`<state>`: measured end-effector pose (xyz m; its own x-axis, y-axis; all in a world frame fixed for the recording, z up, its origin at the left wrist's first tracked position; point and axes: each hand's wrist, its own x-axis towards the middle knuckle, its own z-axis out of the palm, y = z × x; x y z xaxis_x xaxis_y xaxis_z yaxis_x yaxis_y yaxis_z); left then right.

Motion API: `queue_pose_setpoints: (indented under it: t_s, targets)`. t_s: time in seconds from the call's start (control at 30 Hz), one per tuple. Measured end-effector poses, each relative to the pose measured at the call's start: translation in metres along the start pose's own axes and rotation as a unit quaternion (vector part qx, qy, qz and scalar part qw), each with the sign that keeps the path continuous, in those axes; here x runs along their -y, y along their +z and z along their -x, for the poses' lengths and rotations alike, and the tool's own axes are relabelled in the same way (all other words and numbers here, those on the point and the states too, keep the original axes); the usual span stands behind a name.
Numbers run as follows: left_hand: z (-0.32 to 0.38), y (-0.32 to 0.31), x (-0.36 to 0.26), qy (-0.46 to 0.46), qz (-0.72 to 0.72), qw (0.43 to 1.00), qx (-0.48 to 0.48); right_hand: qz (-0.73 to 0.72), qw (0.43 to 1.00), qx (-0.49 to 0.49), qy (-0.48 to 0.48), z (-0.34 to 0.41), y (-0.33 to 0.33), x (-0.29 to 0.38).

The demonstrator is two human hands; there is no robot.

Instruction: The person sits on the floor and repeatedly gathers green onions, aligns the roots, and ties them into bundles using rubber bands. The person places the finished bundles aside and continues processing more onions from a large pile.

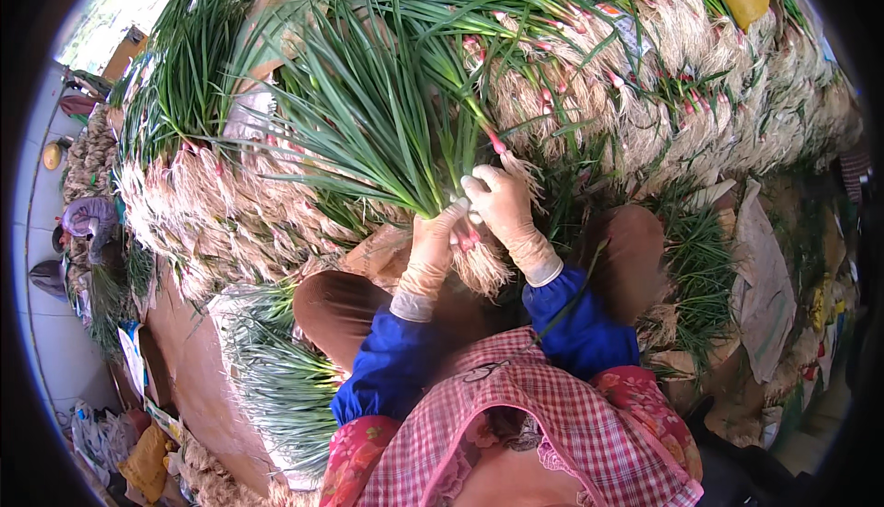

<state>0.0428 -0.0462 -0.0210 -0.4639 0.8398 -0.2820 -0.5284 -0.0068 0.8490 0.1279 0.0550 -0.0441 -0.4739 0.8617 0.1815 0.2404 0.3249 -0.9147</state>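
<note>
My left hand (429, 248), in a pale rubber glove, grips a bunch of young allium plants (394, 120) at the stem bases. Their long green leaves fan away from me, while the reddish bulbs and pale roots (481, 265) hang out below, between my hands. My right hand (503, 204), gloved the same way, has its fingers curled against the bunch beside my left thumb. Whether it pinches a stalk there is hard to see. Just beyond its knuckles lies a single plant with a red bulb (496, 142), its roots partly behind the hand.
A large heap of the same plants (677, 127) spreads in front, roots mostly towards me. More leaves lie on a white sheet (231, 320) at my left and beside my right knee (625, 258). A woven sack (763, 286) is at right. Another person (90, 220) sits far left.
</note>
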Motion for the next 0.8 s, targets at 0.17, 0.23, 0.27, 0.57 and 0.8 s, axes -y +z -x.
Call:
queue_pose_setpoints:
  t_s: [0.17,0.23,0.27,0.57,0.8]
  targets:
    - [-0.001,-0.003,-0.006,0.016,-0.039,0.999,-0.024,0.198,0.975,-0.100,-0.021,-0.007,-0.035,-0.004]
    - [-0.003,-0.011,-0.006,0.003,-0.017,0.998,-0.062,0.366,0.931,-0.011,0.015,-0.003,-0.055,-0.001]
    - [-0.005,-0.016,-0.005,0.022,-0.014,0.999,-0.018,0.478,0.859,0.173,0.055,-0.001,-0.064,0.001]
    - [-0.010,-0.025,0.001,0.003,0.054,0.998,0.040,0.215,0.975,0.057,-0.029,-0.046,-0.062,-0.003]
    - [-0.002,-0.006,-0.007,-0.008,0.086,0.995,0.055,0.433,0.879,0.055,-0.190,0.025,-0.060,0.026]
